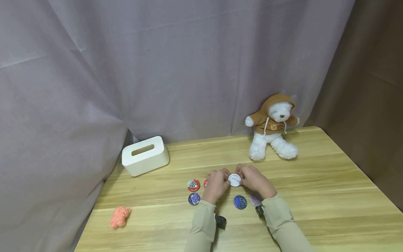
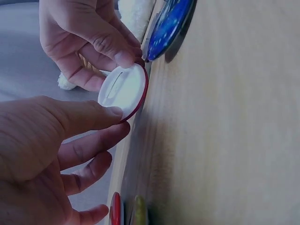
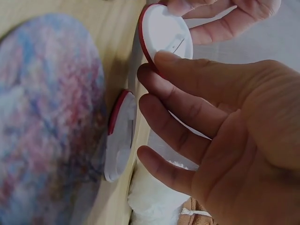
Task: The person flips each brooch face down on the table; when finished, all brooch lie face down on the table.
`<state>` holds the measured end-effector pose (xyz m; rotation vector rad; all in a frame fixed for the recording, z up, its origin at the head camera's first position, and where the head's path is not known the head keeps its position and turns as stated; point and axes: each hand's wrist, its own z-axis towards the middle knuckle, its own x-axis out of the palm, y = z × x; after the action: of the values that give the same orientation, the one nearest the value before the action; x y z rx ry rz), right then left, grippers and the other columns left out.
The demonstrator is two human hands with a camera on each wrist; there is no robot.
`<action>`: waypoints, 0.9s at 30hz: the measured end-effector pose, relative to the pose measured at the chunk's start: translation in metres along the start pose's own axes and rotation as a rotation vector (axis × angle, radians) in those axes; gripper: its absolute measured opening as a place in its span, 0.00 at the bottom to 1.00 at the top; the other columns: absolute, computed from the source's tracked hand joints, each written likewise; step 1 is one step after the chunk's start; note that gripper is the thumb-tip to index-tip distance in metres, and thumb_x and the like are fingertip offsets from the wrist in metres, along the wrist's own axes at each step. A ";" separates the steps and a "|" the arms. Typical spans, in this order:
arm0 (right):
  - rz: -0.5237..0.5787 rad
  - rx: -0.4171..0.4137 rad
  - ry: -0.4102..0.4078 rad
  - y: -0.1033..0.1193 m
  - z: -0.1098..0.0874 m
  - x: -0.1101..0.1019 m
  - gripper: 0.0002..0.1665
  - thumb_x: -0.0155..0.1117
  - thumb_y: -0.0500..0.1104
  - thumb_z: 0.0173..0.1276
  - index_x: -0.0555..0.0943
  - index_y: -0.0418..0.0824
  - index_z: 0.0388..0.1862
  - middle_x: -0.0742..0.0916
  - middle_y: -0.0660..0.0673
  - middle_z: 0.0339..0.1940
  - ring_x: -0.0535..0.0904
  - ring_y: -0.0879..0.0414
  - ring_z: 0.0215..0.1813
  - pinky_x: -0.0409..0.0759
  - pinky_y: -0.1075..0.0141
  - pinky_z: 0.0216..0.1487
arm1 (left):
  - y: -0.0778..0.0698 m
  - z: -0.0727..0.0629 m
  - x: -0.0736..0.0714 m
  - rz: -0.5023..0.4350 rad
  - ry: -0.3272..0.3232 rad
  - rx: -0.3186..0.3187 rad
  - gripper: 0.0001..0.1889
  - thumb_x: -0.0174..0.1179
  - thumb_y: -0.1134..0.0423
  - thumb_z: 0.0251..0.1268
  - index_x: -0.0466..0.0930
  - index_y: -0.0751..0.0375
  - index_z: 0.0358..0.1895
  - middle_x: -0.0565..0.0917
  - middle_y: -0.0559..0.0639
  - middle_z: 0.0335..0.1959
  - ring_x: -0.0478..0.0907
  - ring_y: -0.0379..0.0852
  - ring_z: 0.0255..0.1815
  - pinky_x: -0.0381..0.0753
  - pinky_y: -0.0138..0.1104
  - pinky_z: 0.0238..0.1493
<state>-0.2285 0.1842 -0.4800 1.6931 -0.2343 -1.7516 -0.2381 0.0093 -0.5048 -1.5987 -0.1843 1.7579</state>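
Observation:
Both hands hold one round pin badge (image 1: 234, 180) between them, with its white back and pin facing up. My left hand (image 1: 216, 185) pinches its left edge between thumb and forefinger. At the opposite edge, my right hand (image 1: 254, 180) grips it with the thumb on the back. A red rim shows on the badge (image 2: 124, 91) in the left wrist view. In front of the hands lie a dark blue badge (image 1: 240, 202) and a pale purple badge (image 1: 255, 200), the latter partly covered by the right wrist. Another red-edged badge (image 3: 121, 136) appears below the right fingers.
Left of the hands lie a red badge with a tree picture (image 1: 193, 185), a purple-blue badge (image 1: 194, 198) and a partly hidden red badge (image 1: 205, 183). Pink yarn (image 1: 120, 217), a white tissue box (image 1: 145, 156) and a teddy bear in a brown hoodie (image 1: 273, 126) stand farther out.

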 end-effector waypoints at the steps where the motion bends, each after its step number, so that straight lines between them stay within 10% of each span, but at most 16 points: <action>1: -0.004 0.002 0.001 0.000 0.000 0.000 0.14 0.68 0.24 0.52 0.79 0.39 0.33 0.75 0.54 0.18 0.69 0.60 0.23 0.70 0.65 0.27 | 0.000 0.000 0.000 0.003 0.003 -0.004 0.10 0.72 0.68 0.55 0.86 0.58 0.42 0.85 0.43 0.26 0.76 0.47 0.39 0.66 0.50 0.51; 27: -0.185 0.027 0.061 0.001 0.002 0.003 0.11 0.76 0.30 0.46 0.87 0.39 0.30 0.82 0.44 0.34 0.73 0.44 0.41 0.73 0.48 0.38 | -0.006 0.000 0.000 0.122 0.091 -0.038 0.14 0.79 0.56 0.49 0.91 0.53 0.40 0.83 0.50 0.41 0.70 0.48 0.42 0.62 0.42 0.42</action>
<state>-0.2300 0.1810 -0.4811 1.8348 -0.0757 -1.8328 -0.2355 0.0135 -0.5018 -1.7459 -0.0776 1.7775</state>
